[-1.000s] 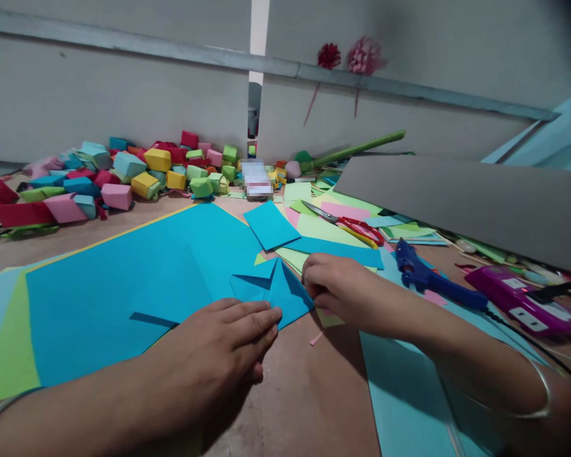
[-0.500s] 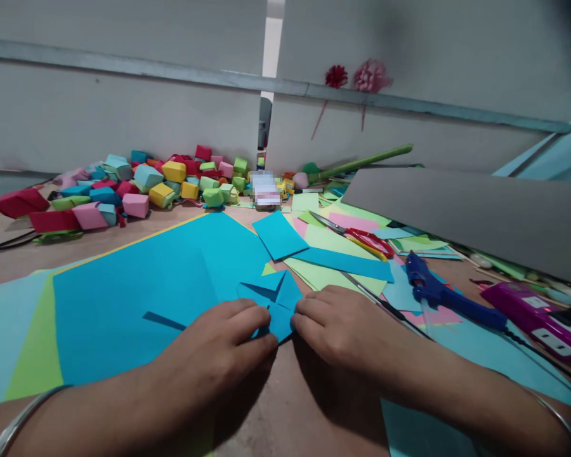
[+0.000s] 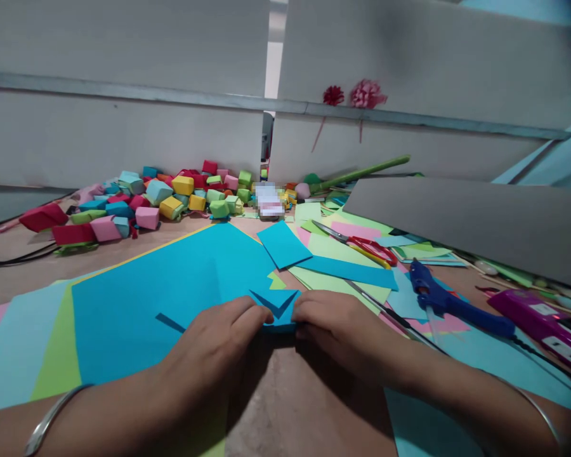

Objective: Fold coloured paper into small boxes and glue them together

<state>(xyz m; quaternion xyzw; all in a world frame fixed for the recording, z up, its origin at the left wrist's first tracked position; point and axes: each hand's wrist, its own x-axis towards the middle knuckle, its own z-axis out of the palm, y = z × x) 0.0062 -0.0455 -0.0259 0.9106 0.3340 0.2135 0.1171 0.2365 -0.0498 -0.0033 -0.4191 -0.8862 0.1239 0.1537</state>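
Note:
A small blue folded paper (image 3: 276, 306) is held between my two hands at the front of the table. My left hand (image 3: 223, 336) pinches its left side, thumb and fingers closed. My right hand (image 3: 335, 327) grips the right side in the same way. A flap with a V-shaped edge shows on the paper's upper face, and its near edge is bent over. Large blue sheets (image 3: 147, 304) lie under and beside my left hand. Just beyond the fold rest a blue paper square (image 3: 284, 244) and a blue strip (image 3: 354, 271).
Red-handled scissors (image 3: 366, 249) lie on coloured paper at the right. Beside them are a blue glue gun (image 3: 457, 308) with its cord and a purple power strip (image 3: 540, 324). Several folded paper boxes (image 3: 171, 206) are heaped at the back left. A grey board (image 3: 476, 222) leans in at the right.
The blue paper's near point has been folded up, leaving a straight front edge. Both hands have come level along that edge. The camera view has tilted slightly upward.

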